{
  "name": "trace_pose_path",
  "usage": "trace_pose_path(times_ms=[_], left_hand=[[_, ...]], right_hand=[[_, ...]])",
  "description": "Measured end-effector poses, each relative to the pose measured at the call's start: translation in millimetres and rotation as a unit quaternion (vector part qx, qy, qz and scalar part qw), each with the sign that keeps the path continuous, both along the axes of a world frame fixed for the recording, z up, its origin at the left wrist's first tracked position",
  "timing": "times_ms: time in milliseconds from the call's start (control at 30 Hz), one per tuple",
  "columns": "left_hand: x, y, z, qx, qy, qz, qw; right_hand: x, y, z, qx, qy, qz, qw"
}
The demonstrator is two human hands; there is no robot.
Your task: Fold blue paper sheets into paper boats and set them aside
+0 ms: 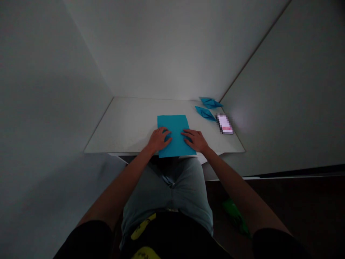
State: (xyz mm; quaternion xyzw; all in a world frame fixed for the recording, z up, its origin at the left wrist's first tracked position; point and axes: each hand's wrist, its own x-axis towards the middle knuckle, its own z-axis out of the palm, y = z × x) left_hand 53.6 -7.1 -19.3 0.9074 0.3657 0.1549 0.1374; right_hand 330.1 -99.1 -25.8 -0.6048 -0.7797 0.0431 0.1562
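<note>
A sheet of blue paper (176, 124) lies flat on the white table, its near edge reaching slightly past the table's front edge. My left hand (160, 139) rests on the sheet's left side with the fingers spread. On the right side of the sheet lies my right hand (196, 140), fingers apart and pointing inward. Neither hand grips the paper. Two folded blue paper boats sit at the table's back right: one paper boat (211, 103) near the wall, the other paper boat (205, 113) just in front of it.
Beside the boats, a phone (224, 124) with a lit, blurred screen lies near the right edge of the white table (124, 126). Walls enclose the table at the left, back and right. Something green (235, 217) is on the dark floor at the lower right.
</note>
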Motion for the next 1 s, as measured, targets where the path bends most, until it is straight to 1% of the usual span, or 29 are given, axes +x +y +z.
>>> trace_pose_path(times_ms=[67, 133, 167, 233, 333, 433, 600, 667, 833, 900, 1000], left_hand=[[-34, 12, -8.5, 0.007, 0.007, -0.030, 1.000], [-63, 15, -14.7, 0.012, 0.022, -0.060, 0.998], [-74, 13, -16.4, 0.017, 0.030, -0.074, 0.997], [-86, 7, -17.2, 0.025, 0.043, -0.112, 0.992], [-88, 0, -15.1, 0.030, 0.058, -0.160, 0.985], [-84, -1, -12.9, 0.028, 0.069, -0.166, 0.983], [-84, -1, -9.8, 0.019, 0.055, -0.144, 0.988], [-85, -1, -8.2, 0.019, 0.047, -0.137, 0.989], [-84, -2, -5.6, 0.020, 0.046, -0.140, 0.989], [-84, -2, -5.4, 0.018, 0.041, -0.136, 0.990], [-84, -2, -5.8, 0.011, 0.033, -0.128, 0.991]], right_hand=[[1, 0, 0.2, 0.000, 0.004, 0.002, 1.000], [1, 0, 0.8, 0.000, 0.009, 0.006, 1.000], [0, 0, 1.0, 0.001, 0.011, 0.008, 1.000], [0, 0, 0.9, 0.001, 0.014, 0.012, 1.000], [0, -5, -1.1, 0.001, 0.013, 0.010, 1.000], [2, -14, -3.7, 0.000, 0.006, 0.028, 1.000], [11, -37, -4.7, -0.037, -0.031, 0.151, 0.987], [14, -43, -5.3, -0.045, -0.040, 0.179, 0.982], [16, -44, -10.8, -0.048, -0.042, 0.183, 0.981], [16, -43, -12.7, -0.050, -0.039, 0.171, 0.983], [11, -42, -12.0, -0.054, -0.025, 0.132, 0.989]])
